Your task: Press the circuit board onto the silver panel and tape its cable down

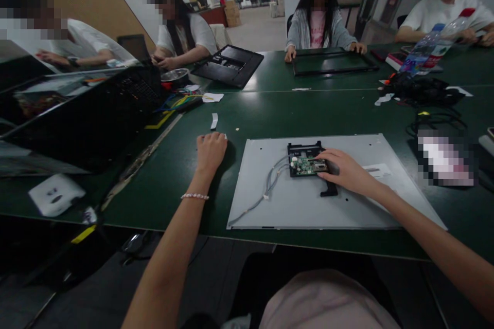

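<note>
A pale flat panel [301,205] lies on the green table in front of me. On it rests a black bracket [329,189] with a green circuit board [304,165]. Grey cables [269,185] run from the board to the panel's lower left corner. My right hand [339,169] is closed around the right side of the board and bracket. Left of the panel, my left hand [212,151] rests on the table with its fingers curled down; their tips are hidden. A white strip [214,121] lies just beyond it.
A large black case [96,123] stands at the left, near a white box [56,195]. Across the green table [270,113], a person holds a black frame [335,71]. Black cables, bottles and a phone [445,159] lie at the right.
</note>
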A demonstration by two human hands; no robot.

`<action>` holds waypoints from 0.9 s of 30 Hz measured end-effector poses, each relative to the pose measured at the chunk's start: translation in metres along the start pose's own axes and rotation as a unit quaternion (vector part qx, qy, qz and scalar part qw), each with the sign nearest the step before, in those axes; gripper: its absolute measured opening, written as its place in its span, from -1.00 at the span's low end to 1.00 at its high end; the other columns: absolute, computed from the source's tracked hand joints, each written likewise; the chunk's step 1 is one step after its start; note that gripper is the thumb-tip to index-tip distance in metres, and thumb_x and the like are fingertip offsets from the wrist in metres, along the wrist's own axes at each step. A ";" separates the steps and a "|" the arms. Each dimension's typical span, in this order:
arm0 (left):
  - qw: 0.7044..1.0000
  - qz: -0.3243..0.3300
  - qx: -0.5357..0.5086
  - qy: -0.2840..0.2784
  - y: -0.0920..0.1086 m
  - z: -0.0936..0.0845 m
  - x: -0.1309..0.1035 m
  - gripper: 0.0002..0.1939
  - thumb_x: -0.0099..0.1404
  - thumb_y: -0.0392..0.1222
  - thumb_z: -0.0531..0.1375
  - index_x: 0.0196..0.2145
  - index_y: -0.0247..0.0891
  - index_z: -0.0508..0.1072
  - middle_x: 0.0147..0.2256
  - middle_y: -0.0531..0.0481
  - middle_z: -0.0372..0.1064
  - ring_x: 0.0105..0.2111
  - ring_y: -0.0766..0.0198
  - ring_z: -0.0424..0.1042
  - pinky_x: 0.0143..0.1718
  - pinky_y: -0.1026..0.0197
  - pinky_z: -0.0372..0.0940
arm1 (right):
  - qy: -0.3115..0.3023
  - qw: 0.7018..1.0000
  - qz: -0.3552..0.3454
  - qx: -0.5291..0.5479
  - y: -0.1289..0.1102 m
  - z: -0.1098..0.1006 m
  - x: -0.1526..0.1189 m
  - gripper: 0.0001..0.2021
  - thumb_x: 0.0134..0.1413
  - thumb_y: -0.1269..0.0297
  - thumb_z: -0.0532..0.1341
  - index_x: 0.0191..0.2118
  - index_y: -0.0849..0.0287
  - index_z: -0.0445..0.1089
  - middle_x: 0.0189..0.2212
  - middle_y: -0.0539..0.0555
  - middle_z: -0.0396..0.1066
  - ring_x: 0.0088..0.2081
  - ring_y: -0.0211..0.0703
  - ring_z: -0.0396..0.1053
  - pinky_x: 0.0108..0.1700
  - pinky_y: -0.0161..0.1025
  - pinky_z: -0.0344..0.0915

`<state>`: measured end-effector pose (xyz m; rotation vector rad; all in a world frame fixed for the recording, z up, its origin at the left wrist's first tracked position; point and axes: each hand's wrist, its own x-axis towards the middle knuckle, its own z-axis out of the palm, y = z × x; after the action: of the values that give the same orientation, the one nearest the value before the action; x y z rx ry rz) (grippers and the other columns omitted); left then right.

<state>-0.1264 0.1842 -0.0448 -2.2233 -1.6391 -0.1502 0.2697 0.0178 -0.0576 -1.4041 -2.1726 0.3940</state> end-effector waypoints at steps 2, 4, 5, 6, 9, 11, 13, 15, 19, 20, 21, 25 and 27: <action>1.000 -0.004 -0.009 0.009 0.001 -0.001 -0.001 -0.63 0.46 -0.19 -0.10 -0.06 -0.30 0.47 0.01 -0.29 0.43 0.00 -0.06 0.36 0.12 -0.13 0.02 | 0.005 1.000 0.006 -0.005 -0.001 -0.002 -0.007 -0.70 0.24 0.17 0.20 0.05 0.08 0.37 0.05 0.17 0.41 0.14 0.10 0.32 0.20 0.14 0.24; 1.000 -0.009 -0.019 0.017 0.001 -0.001 -0.001 -0.63 0.45 -0.20 -0.10 -0.03 -0.30 0.46 0.03 -0.28 0.41 0.03 -0.06 0.34 0.15 -0.15 -0.01 | 0.009 1.000 0.009 -0.009 -0.002 -0.003 -0.014 -0.70 0.24 0.15 0.19 0.05 0.08 0.36 0.05 0.17 0.40 0.14 0.12 0.32 0.20 0.15 0.24; 0.999 -0.011 -0.024 0.022 0.000 -0.001 -0.001 -0.63 0.45 -0.20 -0.09 -0.02 -0.29 0.45 0.04 -0.28 0.40 0.03 -0.07 0.33 0.16 -0.16 -0.02 | 0.010 1.000 0.011 -0.011 -0.003 -0.003 -0.018 -0.70 0.24 0.15 0.19 0.05 0.08 0.36 0.05 0.17 0.40 0.15 0.12 0.31 0.20 0.15 0.24; 0.999 -0.011 -0.028 0.026 0.000 0.000 -0.001 -0.63 0.44 -0.20 -0.08 -0.02 -0.30 0.45 0.04 -0.28 0.40 0.04 -0.08 0.32 0.17 -0.17 -0.03 | 0.012 1.000 0.014 -0.011 -0.003 -0.003 -0.022 -0.70 0.24 0.15 0.19 0.05 0.07 0.36 0.05 0.17 0.40 0.15 0.13 0.31 0.20 0.16 0.23; 0.999 -0.009 -0.033 0.033 -0.002 0.001 -0.001 -0.64 0.44 -0.21 -0.07 -0.01 -0.30 0.46 0.08 -0.29 0.37 0.05 -0.08 0.31 0.17 -0.18 -0.03 | 0.016 0.999 0.026 -0.010 -0.004 -0.004 -0.035 -0.69 0.23 0.15 0.19 0.07 0.04 0.34 0.07 0.16 0.40 0.17 0.14 0.30 0.21 0.20 0.22; 0.999 -0.012 -0.034 0.032 -0.003 0.002 -0.001 -0.64 0.44 -0.21 -0.07 -0.01 -0.29 0.46 0.10 -0.29 0.36 0.06 -0.08 0.31 0.17 -0.18 -0.02 | 0.016 0.999 0.032 -0.012 -0.004 -0.004 -0.043 -0.68 0.24 0.15 0.19 0.08 0.03 0.33 0.08 0.16 0.39 0.18 0.14 0.29 0.22 0.21 0.21; 0.999 -0.016 -0.038 0.033 -0.005 0.002 -0.002 -0.64 0.44 -0.20 -0.06 -0.02 -0.29 0.46 0.10 -0.28 0.37 0.06 -0.08 0.30 0.16 -0.16 0.00 | 0.014 0.999 0.034 -0.015 -0.003 -0.004 -0.049 -0.67 0.24 0.14 0.19 0.09 0.05 0.33 0.09 0.17 0.38 0.20 0.14 0.28 0.24 0.21 0.20; 0.998 -0.013 -0.043 0.036 -0.006 0.003 -0.003 -0.65 0.43 -0.20 -0.05 -0.03 -0.29 0.47 0.08 -0.28 0.38 0.07 -0.08 0.30 0.15 -0.16 0.01 | 0.013 0.999 0.035 -0.019 -0.003 -0.002 -0.053 -0.65 0.25 0.14 0.19 0.11 0.06 0.32 0.09 0.18 0.38 0.20 0.14 0.27 0.25 0.20 0.19; 0.997 -0.013 -0.058 0.039 -0.010 0.006 -0.005 -0.68 0.43 -0.19 -0.02 -0.03 -0.27 0.47 0.07 -0.26 0.39 0.09 -0.06 0.30 0.15 -0.13 0.03 | 0.022 0.999 0.038 -0.018 -0.002 0.002 -0.058 -0.67 0.29 0.14 0.14 0.12 0.04 0.34 0.10 0.17 0.38 0.21 0.12 0.27 0.26 0.19 0.19; 0.997 -0.018 -0.068 0.040 -0.012 0.008 -0.006 -0.69 0.42 -0.18 0.00 -0.03 -0.26 0.47 0.07 -0.25 0.39 0.09 -0.05 0.30 0.15 -0.12 0.05 | 0.026 0.999 0.040 -0.014 -0.002 0.003 -0.060 -0.66 0.30 0.13 0.13 0.13 0.04 0.33 0.11 0.17 0.37 0.21 0.11 0.26 0.26 0.19 0.18; 0.996 -0.026 -0.080 0.041 -0.013 0.010 -0.006 -0.69 0.41 -0.18 0.02 -0.02 -0.25 0.47 0.08 -0.24 0.40 0.10 -0.04 0.31 0.14 -0.10 0.08 | 0.031 0.999 0.042 -0.009 -0.001 0.004 -0.061 -0.65 0.31 0.12 0.12 0.15 0.03 0.32 0.14 0.17 0.35 0.22 0.11 0.25 0.27 0.18 0.18; 0.987 -0.051 -0.143 0.043 -0.026 0.019 -0.006 -0.67 0.37 -0.16 0.09 0.02 -0.27 0.46 0.06 -0.20 0.42 0.09 0.02 0.34 0.12 0.00 0.18 | 0.059 0.996 0.065 0.014 0.002 0.003 -0.070 -0.61 0.34 0.09 0.06 0.22 0.00 0.24 0.21 0.17 0.28 0.25 0.10 0.22 0.28 0.19 0.16; 0.984 -0.035 -0.171 0.033 -0.032 0.023 -0.006 -0.66 0.36 -0.15 0.10 0.02 -0.30 0.47 0.04 -0.20 0.45 0.05 0.05 0.38 0.12 0.06 0.22 | 0.071 0.994 0.082 0.027 0.003 0.001 -0.073 -0.61 0.36 0.09 0.04 0.22 -0.01 0.23 0.19 0.17 0.29 0.24 0.08 0.23 0.29 0.18 0.15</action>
<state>-0.1617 0.1956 -0.0606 -2.3734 -1.7646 -0.5563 0.2953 -0.0473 -0.0794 -1.5378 -1.9272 0.3955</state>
